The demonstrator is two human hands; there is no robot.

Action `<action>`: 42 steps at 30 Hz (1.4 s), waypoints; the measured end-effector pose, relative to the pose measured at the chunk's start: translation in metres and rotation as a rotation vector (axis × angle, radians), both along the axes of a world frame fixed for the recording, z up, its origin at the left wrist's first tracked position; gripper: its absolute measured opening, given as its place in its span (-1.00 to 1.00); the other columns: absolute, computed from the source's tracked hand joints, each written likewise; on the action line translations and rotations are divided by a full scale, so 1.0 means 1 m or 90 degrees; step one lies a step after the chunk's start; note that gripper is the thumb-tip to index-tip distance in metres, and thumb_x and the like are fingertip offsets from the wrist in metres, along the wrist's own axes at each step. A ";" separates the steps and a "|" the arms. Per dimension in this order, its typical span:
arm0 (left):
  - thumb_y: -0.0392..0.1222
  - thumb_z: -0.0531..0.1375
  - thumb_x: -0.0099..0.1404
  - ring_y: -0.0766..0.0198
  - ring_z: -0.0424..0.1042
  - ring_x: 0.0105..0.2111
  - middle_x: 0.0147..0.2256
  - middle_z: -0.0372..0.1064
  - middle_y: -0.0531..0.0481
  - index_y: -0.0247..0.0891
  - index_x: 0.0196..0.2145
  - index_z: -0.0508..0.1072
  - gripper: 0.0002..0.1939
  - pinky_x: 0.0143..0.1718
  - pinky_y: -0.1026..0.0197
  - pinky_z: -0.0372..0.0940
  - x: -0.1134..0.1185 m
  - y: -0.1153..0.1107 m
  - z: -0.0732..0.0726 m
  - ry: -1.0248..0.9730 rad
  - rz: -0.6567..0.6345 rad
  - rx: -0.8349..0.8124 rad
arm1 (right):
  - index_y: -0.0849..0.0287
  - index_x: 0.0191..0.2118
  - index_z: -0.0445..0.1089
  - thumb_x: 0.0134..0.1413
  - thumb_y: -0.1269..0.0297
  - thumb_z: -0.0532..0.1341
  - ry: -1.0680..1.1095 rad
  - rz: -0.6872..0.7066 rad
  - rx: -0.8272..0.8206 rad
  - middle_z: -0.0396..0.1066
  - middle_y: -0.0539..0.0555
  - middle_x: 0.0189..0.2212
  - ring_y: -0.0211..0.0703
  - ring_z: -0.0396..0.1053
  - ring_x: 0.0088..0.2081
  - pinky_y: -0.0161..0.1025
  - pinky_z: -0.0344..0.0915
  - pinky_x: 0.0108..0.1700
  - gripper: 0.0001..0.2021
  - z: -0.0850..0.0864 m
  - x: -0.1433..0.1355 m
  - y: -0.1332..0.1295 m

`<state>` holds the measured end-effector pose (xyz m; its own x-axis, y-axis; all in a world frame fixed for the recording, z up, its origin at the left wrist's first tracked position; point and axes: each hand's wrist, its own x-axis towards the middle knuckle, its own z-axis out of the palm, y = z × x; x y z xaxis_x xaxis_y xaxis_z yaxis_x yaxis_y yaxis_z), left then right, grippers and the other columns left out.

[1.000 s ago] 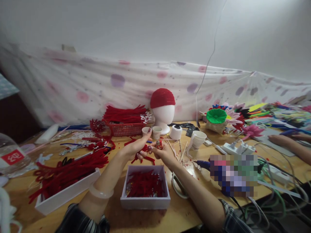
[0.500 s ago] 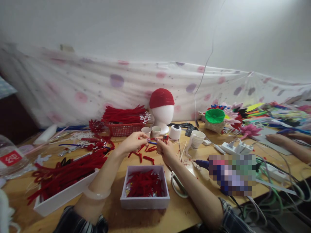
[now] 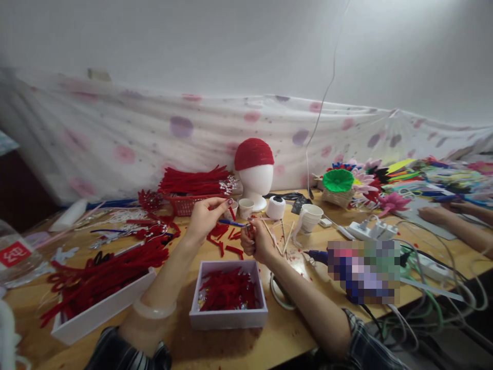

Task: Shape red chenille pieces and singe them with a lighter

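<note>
My left hand (image 3: 210, 217) is raised over the middle of the table, thumb and forefinger pinching a short red chenille strip (image 3: 231, 213). To its right, my right hand (image 3: 261, 240) is closed in a fist around what looks like a small lighter (image 3: 249, 227), mostly covered by the fingers. A slim blue stick (image 3: 230, 222) shows between the hands; whether it lies on the table or touches the right hand is unclear. Cut red chenille pieces (image 3: 233, 251) lie scattered below the hands. Nearer me stands a white box (image 3: 228, 321) holding many short red pieces.
Left is a long white box (image 3: 103, 312) of red strips. Behind stand a red basket (image 3: 184, 206), a foam head (image 3: 257, 180) with a red cap, paper cups (image 3: 311, 218) and a thread spool (image 3: 276, 208). Right are power strips (image 3: 372, 230), cables and another person's hand (image 3: 433, 215).
My hands have moved apart. The left rose and shifted left with the red strip; the right went slightly down and curled into a fist. The camera view shifted a little.
</note>
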<state>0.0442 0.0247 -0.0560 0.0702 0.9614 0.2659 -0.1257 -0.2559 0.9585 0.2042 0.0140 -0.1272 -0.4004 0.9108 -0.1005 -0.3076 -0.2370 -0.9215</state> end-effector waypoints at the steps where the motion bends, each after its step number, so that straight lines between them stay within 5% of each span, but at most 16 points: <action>1: 0.11 0.47 -0.14 0.52 -0.09 -0.73 -0.74 0.18 0.16 -0.33 -0.48 0.61 -0.57 -0.71 0.32 -0.22 0.001 -0.002 0.000 -0.004 0.001 0.011 | 0.08 -0.71 -0.01 0.09 -0.03 -0.12 -0.004 0.005 -0.005 -0.22 -0.15 -0.82 -0.39 -0.34 -0.74 -0.38 -0.36 -0.70 -0.55 0.000 0.000 0.000; 7: 0.09 0.48 -0.15 0.49 -0.03 -0.71 -0.75 0.15 0.17 -0.33 -0.43 0.65 -0.56 -0.68 0.33 -0.14 0.011 -0.012 0.001 0.007 0.008 0.030 | 0.09 -0.70 0.02 0.05 0.04 -0.10 -0.014 0.019 -0.006 -0.19 -0.16 -0.80 -0.40 -0.37 -0.73 -0.40 -0.36 -0.71 -0.61 0.000 -0.002 0.000; 13: 0.08 0.48 -0.15 0.44 0.16 -0.63 -0.62 0.38 0.06 -0.32 -0.42 0.66 -0.58 -0.63 0.33 0.01 0.014 -0.013 -0.001 0.002 0.028 0.050 | 0.09 -0.70 0.00 0.06 0.02 -0.08 -0.020 0.038 0.009 -0.17 -0.16 -0.82 -0.40 -0.33 -0.74 -0.40 -0.31 -0.71 -0.60 0.001 -0.004 -0.003; 19: 0.08 0.46 -0.11 0.45 0.02 -0.69 -0.76 0.15 0.16 -0.32 -0.40 0.67 -0.59 -0.68 0.32 -0.11 0.012 -0.012 0.000 0.021 0.042 0.042 | 0.08 -0.67 0.00 0.09 0.04 -0.12 -0.024 0.029 0.005 -0.19 -0.16 -0.80 -0.38 -0.35 -0.73 -0.40 -0.34 -0.70 -0.61 0.002 -0.006 -0.004; 35: 0.04 0.46 -0.11 0.43 0.10 -0.67 -0.69 0.30 0.09 -0.30 -0.41 0.67 -0.63 -0.67 0.31 -0.07 0.010 -0.011 -0.001 0.023 0.038 0.043 | 0.09 -0.66 0.03 0.11 0.04 -0.12 -0.011 0.030 -0.013 -0.19 -0.17 -0.81 -0.38 -0.37 -0.73 -0.42 -0.32 -0.72 -0.61 0.007 -0.006 -0.007; 42: 0.05 0.46 -0.13 0.52 -0.07 -0.73 -0.73 0.22 0.16 -0.34 -0.43 0.63 -0.59 -0.70 0.33 -0.20 0.009 -0.012 0.003 -0.029 0.019 0.005 | 0.11 -0.67 0.05 0.10 -0.12 -0.06 0.034 -0.021 -0.025 -0.20 -0.18 -0.80 -0.39 -0.34 -0.71 -0.43 -0.30 -0.70 -0.52 0.009 -0.004 -0.007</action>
<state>0.0528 0.0125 -0.0527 0.0291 0.9606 0.2763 -0.1607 -0.2683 0.9498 0.1999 0.0068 -0.1182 -0.3763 0.9194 -0.1148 -0.3650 -0.2610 -0.8937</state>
